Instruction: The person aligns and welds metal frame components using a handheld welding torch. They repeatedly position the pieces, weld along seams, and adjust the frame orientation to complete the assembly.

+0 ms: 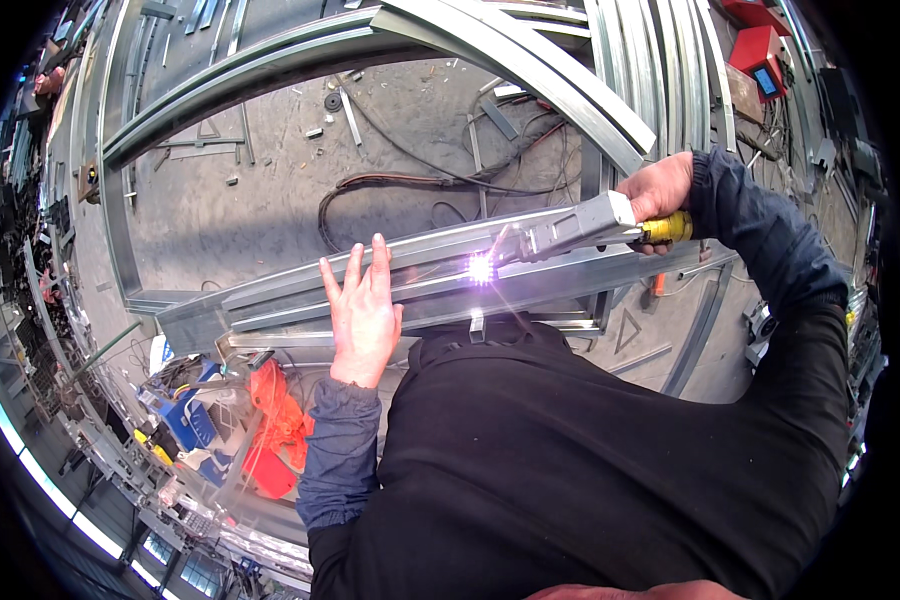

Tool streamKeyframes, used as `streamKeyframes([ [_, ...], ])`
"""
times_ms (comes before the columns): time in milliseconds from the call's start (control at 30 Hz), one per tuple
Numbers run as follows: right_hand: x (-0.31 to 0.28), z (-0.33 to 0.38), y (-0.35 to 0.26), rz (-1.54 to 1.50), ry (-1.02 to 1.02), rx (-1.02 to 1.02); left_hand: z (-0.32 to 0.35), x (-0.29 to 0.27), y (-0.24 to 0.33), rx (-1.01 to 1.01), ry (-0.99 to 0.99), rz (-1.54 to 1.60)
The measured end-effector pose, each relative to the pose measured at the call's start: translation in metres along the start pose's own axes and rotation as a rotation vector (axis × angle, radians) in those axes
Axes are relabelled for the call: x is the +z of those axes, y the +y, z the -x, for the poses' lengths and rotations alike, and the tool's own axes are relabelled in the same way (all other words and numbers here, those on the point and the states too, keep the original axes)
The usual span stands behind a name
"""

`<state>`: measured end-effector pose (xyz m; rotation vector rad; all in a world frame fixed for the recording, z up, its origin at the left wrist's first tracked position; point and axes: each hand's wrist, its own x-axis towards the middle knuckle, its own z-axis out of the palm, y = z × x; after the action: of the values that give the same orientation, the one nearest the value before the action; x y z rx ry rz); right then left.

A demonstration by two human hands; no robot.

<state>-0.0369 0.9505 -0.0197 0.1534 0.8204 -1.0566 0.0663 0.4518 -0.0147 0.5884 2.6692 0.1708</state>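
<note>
While your left hand (365, 322) rests on the long metal beam (625, 272) with its fingers spread and thumb out to the side, your right hand (660, 188) is curled around the rear end of a grey tool (575, 225). Some of that hand's fingers are hidden behind the tool, so you cannot tell how each one sits. Just below your right palm shows a yellow part (667, 229).

Your tool slants down and left along the beam, and a bright white-violet glow (481, 268) shines at its front end, to the right of your left hand. The glare hides the exact spot where tip and metal meet. The beam lies across in front of your body, tilted slightly up toward your right.

Beyond it, a black cable (400, 180) loops over the grey floor (260, 205), framed by metal bars (118, 240). More metal strips (660, 90) lie side by side at the upper right, near a red box (758, 62) with a small screen. To the left of your left sleeve are an orange cloth (282, 415) and a blue box (188, 418).
</note>
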Motion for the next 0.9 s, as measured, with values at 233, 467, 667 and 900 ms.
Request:
streamKeyframes([
  [233,0.023,0.012,0.018,-0.041,0.073,-0.101,-0.002,0.002,-0.002,0.011,0.020,0.008],
  [467,0.071,0.041,0.066,-0.117,0.431,-0.347,-0.001,0.022,-0.010,0.015,0.081,0.070],
  [667,0.088,-0.013,0.046,-0.166,0.575,-0.523,-0.004,0.026,-0.013,0.046,0.087,0.043],
  [900,0.055,-0.091,-0.021,-0.242,0.717,-0.539,0.000,0.024,-0.016,0.101,0.114,0.043],
])
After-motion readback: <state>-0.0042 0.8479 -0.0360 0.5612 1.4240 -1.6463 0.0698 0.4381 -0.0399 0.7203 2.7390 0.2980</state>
